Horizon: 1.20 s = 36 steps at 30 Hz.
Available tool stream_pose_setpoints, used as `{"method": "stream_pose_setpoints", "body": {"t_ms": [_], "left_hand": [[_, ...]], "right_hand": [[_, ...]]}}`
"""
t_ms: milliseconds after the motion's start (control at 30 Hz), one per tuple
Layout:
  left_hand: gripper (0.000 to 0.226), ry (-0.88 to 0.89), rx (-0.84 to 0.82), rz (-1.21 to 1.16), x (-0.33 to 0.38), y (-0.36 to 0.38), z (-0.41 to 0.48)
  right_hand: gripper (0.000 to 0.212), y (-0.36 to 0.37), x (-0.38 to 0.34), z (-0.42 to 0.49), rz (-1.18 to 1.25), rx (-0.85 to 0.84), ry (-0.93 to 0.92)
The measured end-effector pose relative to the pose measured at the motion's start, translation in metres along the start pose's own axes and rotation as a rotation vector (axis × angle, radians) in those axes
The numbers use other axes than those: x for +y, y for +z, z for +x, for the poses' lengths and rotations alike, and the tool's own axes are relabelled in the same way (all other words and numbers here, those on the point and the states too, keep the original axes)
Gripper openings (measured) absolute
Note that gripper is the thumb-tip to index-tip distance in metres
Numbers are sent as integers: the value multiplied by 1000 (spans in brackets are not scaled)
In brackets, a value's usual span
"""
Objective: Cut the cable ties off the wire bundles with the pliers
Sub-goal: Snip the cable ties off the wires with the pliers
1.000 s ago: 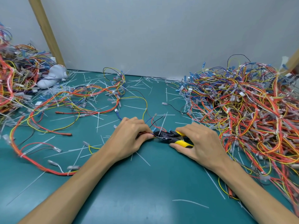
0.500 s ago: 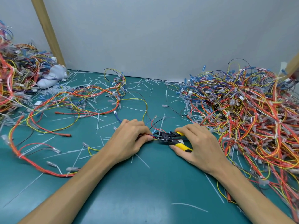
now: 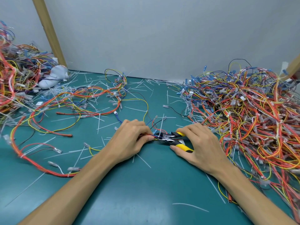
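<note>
Left hand [image 3: 129, 140] pinches a skinny wire bundle [image 3: 151, 135] down on the green table [image 3: 138, 192] mid-frame. The right hand [image 3: 199, 146] is wrapped round the yellow-and-black pliers [image 3: 168, 138], nose right at a white cable tie [image 3: 161, 127] on that bundle, but it's too small to tell if the blades actually touch it. The huge wire pile [image 3: 243, 119] on the right runs off the frame edge, same for the left pile [image 3: 14, 82], and the white lump [image 3: 53, 77] beside that one is too buried to make out.
</note>
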<state>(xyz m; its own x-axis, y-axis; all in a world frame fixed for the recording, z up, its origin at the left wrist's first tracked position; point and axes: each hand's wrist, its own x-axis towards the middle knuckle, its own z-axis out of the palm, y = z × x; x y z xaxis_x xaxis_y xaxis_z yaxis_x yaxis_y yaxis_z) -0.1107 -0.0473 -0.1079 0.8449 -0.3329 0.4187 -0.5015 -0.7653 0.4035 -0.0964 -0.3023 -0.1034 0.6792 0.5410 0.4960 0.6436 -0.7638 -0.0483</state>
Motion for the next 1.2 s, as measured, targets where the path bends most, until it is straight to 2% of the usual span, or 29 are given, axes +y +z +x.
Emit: {"method": "stream_pose_setpoints", "body": {"t_ms": [567, 833, 1067, 1200], "left_hand": [[14, -1, 6, -6, 1, 0, -1], [14, -7, 7, -16, 1, 0, -1], [17, -13, 2, -26, 0, 0, -1], [17, -21, 4, -24, 0, 0, -1]], "right_hand": [[48, -2, -1, 0, 14, 43, 4], [38, 0, 0, 1, -13, 58, -43], [53, 1, 4, 3, -24, -21, -60], [50, -1, -2, 2, -101, 47, -45]]}}
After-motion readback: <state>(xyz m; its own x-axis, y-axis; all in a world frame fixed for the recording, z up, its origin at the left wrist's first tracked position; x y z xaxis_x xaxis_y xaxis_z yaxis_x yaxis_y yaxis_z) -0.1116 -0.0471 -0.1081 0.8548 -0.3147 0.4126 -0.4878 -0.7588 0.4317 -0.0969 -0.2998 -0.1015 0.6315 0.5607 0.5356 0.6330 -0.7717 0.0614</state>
